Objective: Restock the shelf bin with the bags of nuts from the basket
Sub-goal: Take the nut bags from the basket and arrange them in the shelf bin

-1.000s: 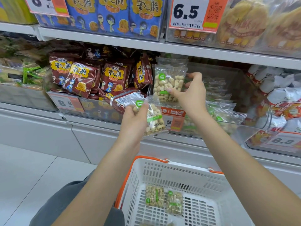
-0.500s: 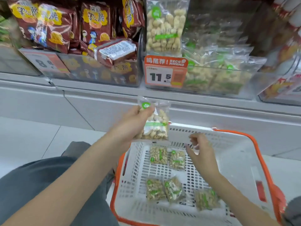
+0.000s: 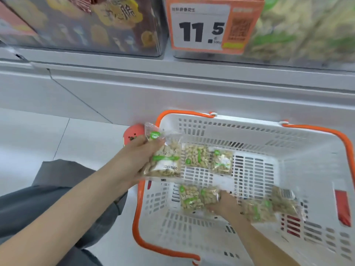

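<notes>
1. Progress, judged: restock partly done; the shelf bin above already shows blurred nut bags behind price tag; about six loose bags are left on the floor of the basket.
2. Left hand: forearm reaches forward over the basket's near-left rim; thumb and fingers clasp one bag of nuts, lifted clear of the basket floor.
3. Right hand: reaches down inside the basket; fingertips rest on a bag pair just ahead of them; whether the grasp has closed, cannot tell; two more bags lie just right of the wrist.
</notes>
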Tool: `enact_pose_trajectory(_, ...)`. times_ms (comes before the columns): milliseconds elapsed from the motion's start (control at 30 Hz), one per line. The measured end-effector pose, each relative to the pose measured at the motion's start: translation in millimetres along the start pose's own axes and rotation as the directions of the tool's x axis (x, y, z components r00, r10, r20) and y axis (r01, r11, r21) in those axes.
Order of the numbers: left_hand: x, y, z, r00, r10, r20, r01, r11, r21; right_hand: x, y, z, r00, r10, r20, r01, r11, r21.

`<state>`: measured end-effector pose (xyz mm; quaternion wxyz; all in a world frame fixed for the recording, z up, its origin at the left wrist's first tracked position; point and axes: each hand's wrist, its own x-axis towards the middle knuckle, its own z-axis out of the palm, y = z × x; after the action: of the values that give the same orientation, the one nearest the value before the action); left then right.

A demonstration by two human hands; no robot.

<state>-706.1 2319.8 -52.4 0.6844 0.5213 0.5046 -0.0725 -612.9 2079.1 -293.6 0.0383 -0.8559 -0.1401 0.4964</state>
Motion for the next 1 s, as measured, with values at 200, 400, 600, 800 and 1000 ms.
enact_pose_trajectory(200, 4.9, 2.5, 0.0, 0.999, -0.042, -0.008, 0.041, 0.994, -0.106, -50.7, -14.3, -80.8, 0.988, -0.109, 0.105, 0.028, 0.815, 0.579)
enact_pose_trajectory(400, -22.8, 27.5, 38.2, 0.995, 0.098, -0.032, -0.101, 0.988, -0.118, -154.5, -36.8, -177.4, 0.908, -0.391, -0.148, 0.379, 0.621, 0.686)
enact_pose_trajectory(600, -61.0, 66.9, 78.2, 0.960, 0.268, 0.081, -0.246, 0.945, -0.215, -244.8, -46.4, -245.0, 0.813, -0.533, -0.237, 0.494, 0.414, 0.764)
enact_pose_trajectory(800, -93.2, 98.9, 116.0, 0.874, 0.436, 0.213, -0.384, 0.890, -0.244, -271.7, -38.7, -265.6, 0.743, -0.589, -0.319, 0.572, 0.310, 0.759)
enact_pose_trajectory(1000, -98.8, 110.9, 138.6, 0.826, 0.499, 0.263, -0.437, 0.861, -0.261, -277.2, -29.4, -279.6, 0.694, -0.577, -0.430, 0.624, 0.184, 0.760)
